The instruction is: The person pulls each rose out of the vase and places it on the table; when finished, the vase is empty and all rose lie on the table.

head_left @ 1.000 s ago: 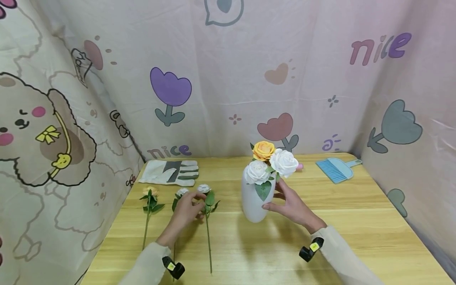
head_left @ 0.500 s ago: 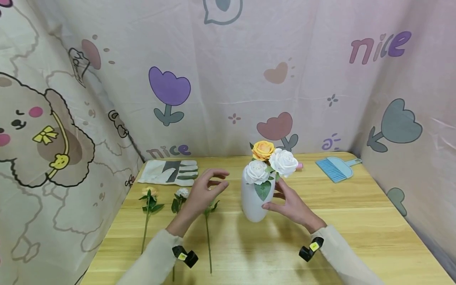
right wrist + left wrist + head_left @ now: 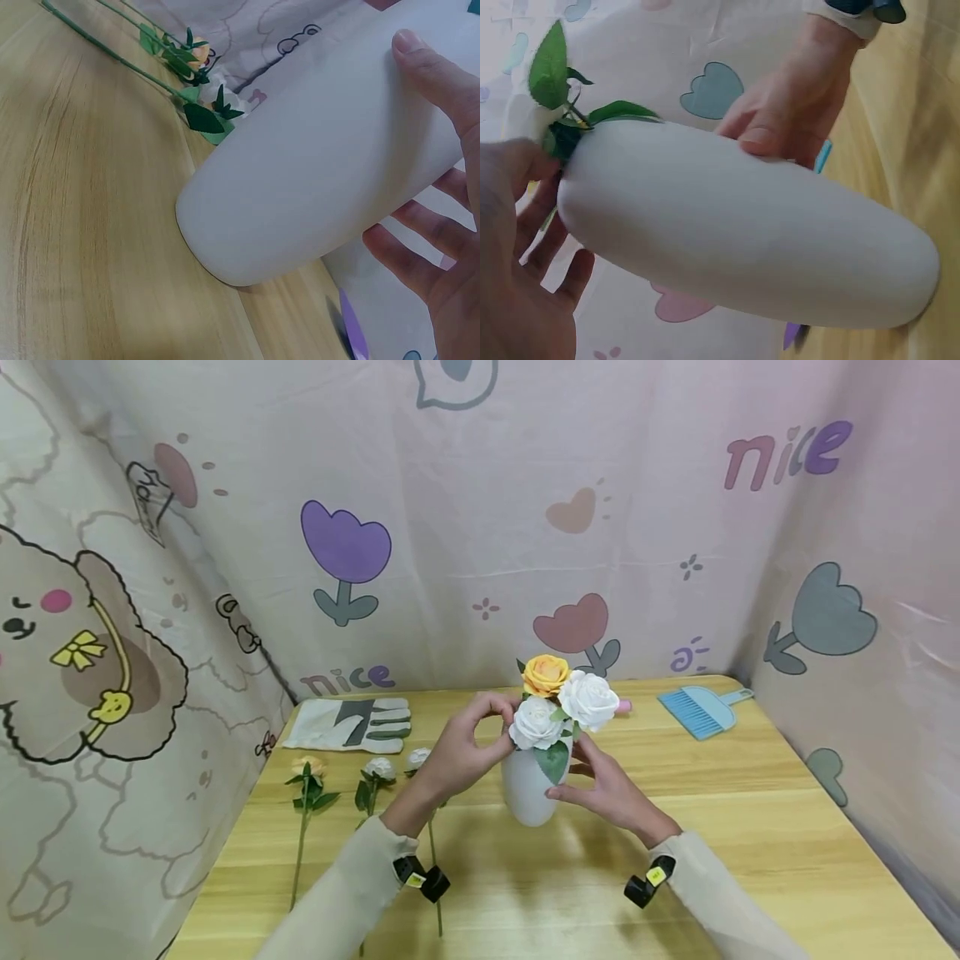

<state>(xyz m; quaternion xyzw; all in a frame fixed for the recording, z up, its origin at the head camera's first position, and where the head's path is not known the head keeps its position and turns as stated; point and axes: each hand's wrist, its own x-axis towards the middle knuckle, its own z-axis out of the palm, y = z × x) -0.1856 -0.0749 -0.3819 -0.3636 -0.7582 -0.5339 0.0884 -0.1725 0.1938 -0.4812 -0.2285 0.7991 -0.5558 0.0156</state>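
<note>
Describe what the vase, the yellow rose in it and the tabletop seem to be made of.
Vase: matte white, perhaps ceramic or plastic; its smooth surface shows only soft shading.
Yellow rose: possibly matte fabric or foam, from its thick-looking petals; uncertain.
Tabletop: wood or wood-look laminate, faint sheen; streaky grain shows.

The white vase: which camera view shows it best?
The left wrist view: the white vase appears large, from base nearly to top. The head view shows it smaller, its top behind roses; the right wrist view crops its upper end.
</note>
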